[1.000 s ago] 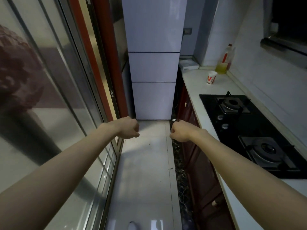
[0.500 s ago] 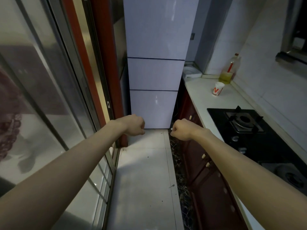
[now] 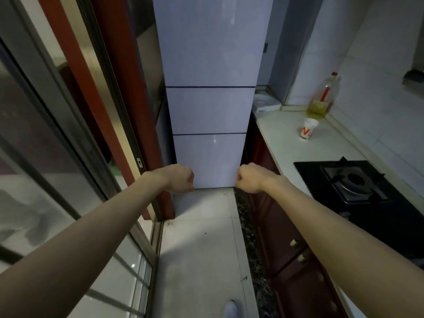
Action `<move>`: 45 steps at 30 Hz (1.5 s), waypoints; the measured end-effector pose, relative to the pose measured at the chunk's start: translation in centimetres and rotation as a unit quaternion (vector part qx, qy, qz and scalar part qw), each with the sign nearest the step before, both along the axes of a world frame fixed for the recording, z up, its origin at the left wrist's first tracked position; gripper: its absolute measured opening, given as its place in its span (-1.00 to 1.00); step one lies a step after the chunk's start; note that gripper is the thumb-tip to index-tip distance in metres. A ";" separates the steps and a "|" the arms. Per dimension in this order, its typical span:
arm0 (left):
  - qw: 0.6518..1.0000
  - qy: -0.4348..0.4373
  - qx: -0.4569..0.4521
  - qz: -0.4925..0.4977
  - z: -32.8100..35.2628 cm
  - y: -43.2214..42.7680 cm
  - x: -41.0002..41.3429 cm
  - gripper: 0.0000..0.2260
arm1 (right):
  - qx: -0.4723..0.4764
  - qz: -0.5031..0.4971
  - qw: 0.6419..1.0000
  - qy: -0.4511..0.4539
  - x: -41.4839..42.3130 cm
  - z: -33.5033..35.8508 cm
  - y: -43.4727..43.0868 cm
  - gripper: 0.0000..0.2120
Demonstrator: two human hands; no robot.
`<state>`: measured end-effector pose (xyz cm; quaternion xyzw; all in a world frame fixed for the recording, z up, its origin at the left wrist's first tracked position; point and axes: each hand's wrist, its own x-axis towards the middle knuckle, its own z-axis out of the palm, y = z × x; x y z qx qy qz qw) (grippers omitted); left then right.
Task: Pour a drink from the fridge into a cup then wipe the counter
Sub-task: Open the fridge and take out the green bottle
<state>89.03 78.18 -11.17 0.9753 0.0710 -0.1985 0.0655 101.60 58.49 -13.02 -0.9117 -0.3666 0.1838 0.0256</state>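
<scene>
fridge (image 3: 210, 111) fills far more of the view than it did a second ago: the person is walking up the narrow aisle, and the tall white appliance now stands close ahead with all three door panels closed. the hob (image 3: 358, 182) has slid down toward the right edge of the view, and the cup (image 3: 308, 129) on the white surface (image 3: 282, 143) looks larger. it stands upright, just in front of the oil bottle (image 3: 322, 99) by the wall. the cup itself has not shifted, only the viewpoint has.

both arms stay stretched forward in the same pose through all three pictures. the left hand (image 3: 180, 179) is clenched, its fingers (image 3: 190, 180) curled into the palm and holding nothing. the right hand (image 3: 249, 177) is the same, fingers (image 3: 239, 177) balled up and empty. neither seems to touch the fridge (they sit in front of the lowest panel in the view, but i cannot tell how much gap is left).

the drink is not to be seen; presumably it is behind one of those closed doors. so the task is at its very start: the approach is nearly done, and nothing has been opened, poured or wiped. the next move, as i judge it, calls for one fist to uncurl and find a door edge, since no handle shows on the flat fronts.
</scene>
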 end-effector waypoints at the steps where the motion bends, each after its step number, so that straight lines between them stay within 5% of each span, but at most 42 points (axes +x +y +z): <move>1: 1.000 0.000 0.004 0.003 0.2 0.5 1.2 -0.72 | 0.003 0.002 1.000 -0.002 1.5 -0.1 0.6 -0.83; 21: 0.998 0.018 0.000 0.064 1.2 10.4 23.1 -0.71 | -0.003 0.061 0.998 0.008 25.5 0.0 10.8 -0.73; 45: 0.998 0.001 -0.012 0.060 0.6 32.2 45.3 -0.69 | -0.038 0.087 0.994 -0.045 45.1 4.7 35.7 -0.79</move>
